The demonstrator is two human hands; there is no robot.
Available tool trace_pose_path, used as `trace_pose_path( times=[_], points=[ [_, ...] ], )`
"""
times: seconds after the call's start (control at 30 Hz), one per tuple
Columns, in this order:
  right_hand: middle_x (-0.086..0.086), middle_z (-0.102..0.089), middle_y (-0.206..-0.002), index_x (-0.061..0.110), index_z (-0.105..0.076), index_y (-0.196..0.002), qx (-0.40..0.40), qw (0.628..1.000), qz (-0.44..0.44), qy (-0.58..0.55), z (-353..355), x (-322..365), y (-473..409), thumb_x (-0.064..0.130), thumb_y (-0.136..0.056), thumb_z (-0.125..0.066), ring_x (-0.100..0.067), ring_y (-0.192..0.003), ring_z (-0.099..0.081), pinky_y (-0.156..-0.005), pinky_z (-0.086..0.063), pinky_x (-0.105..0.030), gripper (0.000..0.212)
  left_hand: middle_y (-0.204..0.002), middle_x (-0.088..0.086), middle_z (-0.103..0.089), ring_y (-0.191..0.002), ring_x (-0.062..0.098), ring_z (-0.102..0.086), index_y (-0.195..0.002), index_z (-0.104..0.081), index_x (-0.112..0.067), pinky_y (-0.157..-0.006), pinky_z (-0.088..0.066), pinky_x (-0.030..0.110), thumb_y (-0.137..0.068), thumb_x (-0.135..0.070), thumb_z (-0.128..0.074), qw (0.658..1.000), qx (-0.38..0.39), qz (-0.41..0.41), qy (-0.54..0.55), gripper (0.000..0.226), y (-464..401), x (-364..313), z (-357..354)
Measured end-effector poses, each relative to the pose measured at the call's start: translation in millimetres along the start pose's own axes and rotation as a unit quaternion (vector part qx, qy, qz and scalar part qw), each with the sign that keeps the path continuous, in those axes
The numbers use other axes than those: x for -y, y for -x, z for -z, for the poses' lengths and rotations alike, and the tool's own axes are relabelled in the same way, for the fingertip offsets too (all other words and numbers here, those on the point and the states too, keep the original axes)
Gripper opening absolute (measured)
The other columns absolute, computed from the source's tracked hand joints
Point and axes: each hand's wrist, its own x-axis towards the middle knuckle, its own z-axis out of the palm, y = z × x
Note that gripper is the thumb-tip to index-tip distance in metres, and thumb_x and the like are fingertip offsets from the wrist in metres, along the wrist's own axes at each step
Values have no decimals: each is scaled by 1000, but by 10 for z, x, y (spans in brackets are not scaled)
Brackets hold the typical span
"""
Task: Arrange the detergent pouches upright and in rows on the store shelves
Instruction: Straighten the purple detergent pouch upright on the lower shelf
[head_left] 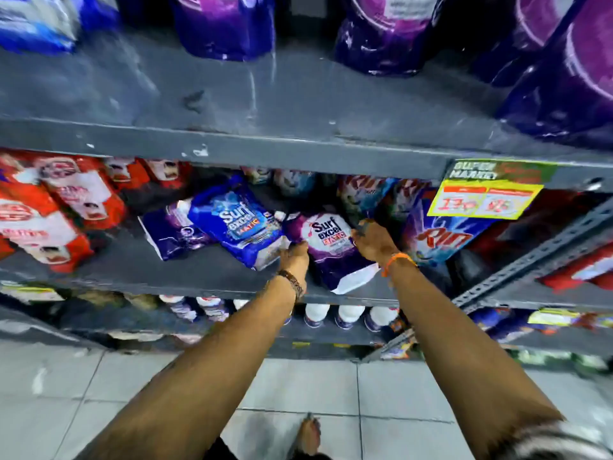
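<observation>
Just one wide head cam here, looking forward and down at the shelves (298,154) from close up, with both forearms and floor (99,393) in frame.

We see even, fairly bright light with saturated colours. Motion blur smears the purple pouches (381,31) up top and the price tag (484,194). Wide-angle distortion bows the shelf edge (298,154).

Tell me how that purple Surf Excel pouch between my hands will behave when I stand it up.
The purple Surf Excel plastic pouch looks soft-sided, so it will probably sag rather than stay stiff. It lies tilted with its white bottom edge at the grey shelf lip, so it may tip forward. Its glossy film could be slippery; the left hand and right hand at its sides help.
</observation>
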Motion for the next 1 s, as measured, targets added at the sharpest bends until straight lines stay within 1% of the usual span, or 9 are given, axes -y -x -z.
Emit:
trace_pose_path(
  times=[0.13,0.23,0.37,0.43,0.53,0.67,0.83,0.93,1.0],
  points=[
    [-27,-65,-126,-6,-64,-118,13,994,-57,-95,-33,13,-88,22,-96,-57,-36,-118,-62,-97,-48,-37,36,-141,31,-55,-131,46,-53,-142,-47,5,-108,-43,57,-101,-14,-53,996,-74,-10,57,46,-60,5,-161],
    [-18,-59,-110,3,-60,-113,59,979,-80,-176,-31,32,-145,6,-89,-68,-21,-101,-53,-79,-50,-29,25,-134,24,-64,-120,38,-64,-131,-58,2,-100,-51,52,-95,-2,-60,995,-56,-6,82,36,-143,18,-190],
    [-17,-60,-127,-4,-50,-136,112,950,-123,-264,46,-77,-43,-10,-80,-73,-29,-122,-56,-105,-48,-38,60,-124,20,-71,-109,34,-69,-121,-63,-4,-96,-55,52,-82,11,-70,999,-24,10,31,43,-211,65,-158],
    [-21,-63,-130,-4,-50,-138,121,950,-93,-273,86,-83,63,-15,-81,-70,-30,-122,-58,-101,-49,-36,62,-122,18,-72,-108,33,-69,-122,-60,-4,-95,-56,50,-78,15,-71,1000,-6,11,26,49,-210,116,-119],
    [-23,-62,-135,-4,-49,-139,99,943,-63,-311,135,-120,254,-20,-78,-69,-29,-119,-61,-98,-52,-34,66,-123,17,-72,-112,33,-68,-123,-59,-6,-99,-55,52,-75,16,-74,1000,17,-8,10,54,-156,163,-70],
    [-14,-69,-114,-2,-51,-135,71,938,-20,-340,270,-162,543,-22,-75,-71,-14,-93,-66,-70,-58,-19,67,-100,-2,-71,-89,15,-66,-123,-53,-17,-85,-53,35,-71,18,-76,995,46,-84,-10,66,13,118,-14],
    [-19,-69,-112,-1,-46,-138,-10,939,41,-343,382,-99,678,-16,-73,-77,-27,-105,-65,-92,-57,-47,74,-116,2,-71,-110,22,-69,-125,-49,-25,-87,-61,45,-69,11,-82,970,59,-218,-89,74,143,-108,3],
    [-13,-67,-111,0,-44,-137,-87,940,76,-322,366,-40,659,-11,-74,-79,-24,-102,-65,-86,-58,-37,73,-110,-3,-68,-106,18,-68,-133,-47,-23,-92,-60,46,-69,9,-82,951,51,-282,-119,79,105,-269,-51],
    [-12,-66,-111,1,-48,-129,-135,934,91,-318,316,-30,624,-8,-74,-80,-20,-98,-65,-76,-57,-20,64,-115,1,-67,-112,22,-66,-137,-46,-18,-97,-58,49,-71,8,-82,942,50,-303,-138,80,54,-344,-92]
  ],
)
